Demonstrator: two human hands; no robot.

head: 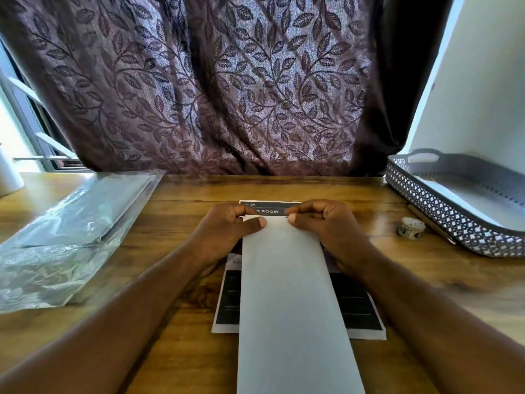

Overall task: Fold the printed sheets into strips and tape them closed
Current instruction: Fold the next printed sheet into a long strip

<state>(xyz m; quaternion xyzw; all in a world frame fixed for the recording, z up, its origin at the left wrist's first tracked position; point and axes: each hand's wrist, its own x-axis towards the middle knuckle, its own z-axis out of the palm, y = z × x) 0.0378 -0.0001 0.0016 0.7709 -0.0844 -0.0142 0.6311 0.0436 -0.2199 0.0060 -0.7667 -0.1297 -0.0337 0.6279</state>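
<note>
Pinching the far end of the folded white strip (287, 280), left hand (227, 226) and right hand (321, 223) clamp thumb against fingers, above the printed sheet (360, 308); tape roll (411, 228) well right of that sheet.

Hands, mine: two, left hand (227, 223) and right hand (326, 223). White folded strip (289, 294): one. Printed sheet (358, 308): one. Tape roll (411, 228), three o'clock: one. Lattice tray (443, 214): one.

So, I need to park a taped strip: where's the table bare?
Bare tabletop lies between the plastic bag and the left hand, along the curtain beyond the printed sheets, and in front of the basket. Crowded around the tape roll and pen.
</note>
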